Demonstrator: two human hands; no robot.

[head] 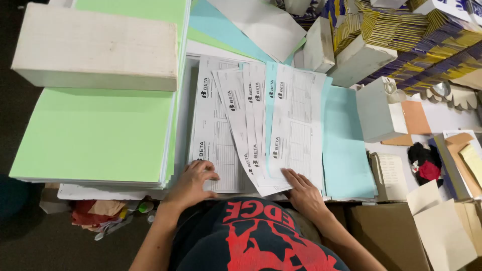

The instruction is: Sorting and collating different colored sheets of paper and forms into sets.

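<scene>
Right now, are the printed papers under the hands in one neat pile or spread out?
Spread out. The printed forms overlap in a slanted fan, each edge showing, with the left hand and right hand pressing on them.

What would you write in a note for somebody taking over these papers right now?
Left hand: fingers curled on the bottom edge of the leftmost printed form, gripping nothing clearly.
Right hand: flat on the lower end of the fanned printed forms.
Forms lie fanned, overlapping, white and pale blue, on the table between the green paper stack and the light blue sheet.
A white block weighs down the green stack.
Done: forms are spread out in a fan.
Left: they are not yet gathered into one pile.
</scene>
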